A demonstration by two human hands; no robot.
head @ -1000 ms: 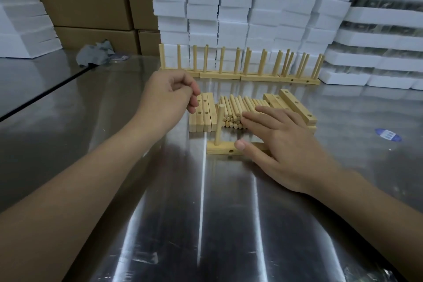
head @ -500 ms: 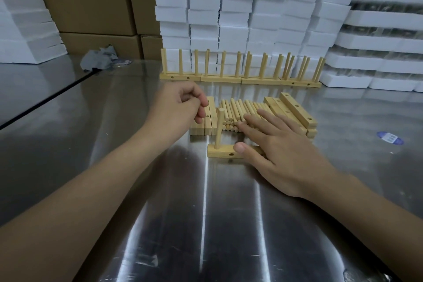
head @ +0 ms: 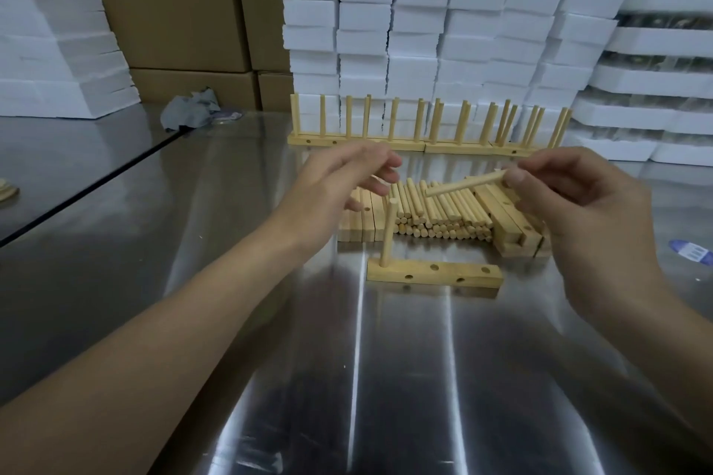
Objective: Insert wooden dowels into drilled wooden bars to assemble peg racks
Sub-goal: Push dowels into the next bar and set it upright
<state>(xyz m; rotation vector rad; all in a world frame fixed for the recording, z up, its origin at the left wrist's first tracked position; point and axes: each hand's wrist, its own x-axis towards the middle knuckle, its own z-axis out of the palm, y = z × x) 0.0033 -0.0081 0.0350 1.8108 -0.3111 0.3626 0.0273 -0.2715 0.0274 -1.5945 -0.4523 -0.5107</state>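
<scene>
Right hand [head: 578,204] pinches one end of a pale round wooden dowel [head: 463,184], held slanting above the short drilled wooden bar [head: 435,274] on the shiny metal table [head: 386,378]; left hand [head: 343,185] hovers above the bar too, fingers [head: 376,159] loosely spread, empty. Light, stiff and smooth, the dowel seems best gripped mid-shaft for pushing.

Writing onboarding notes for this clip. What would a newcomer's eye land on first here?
Mid-frame, the right hand pinches a loose dowel above the pile of dowels, with the left hand open just beside its free end. Below them lies a drilled bar with one upright dowel in an end hole and two top holes unfilled. Behind, a row of finished racks stands before a wall of white foam blocks.
</scene>
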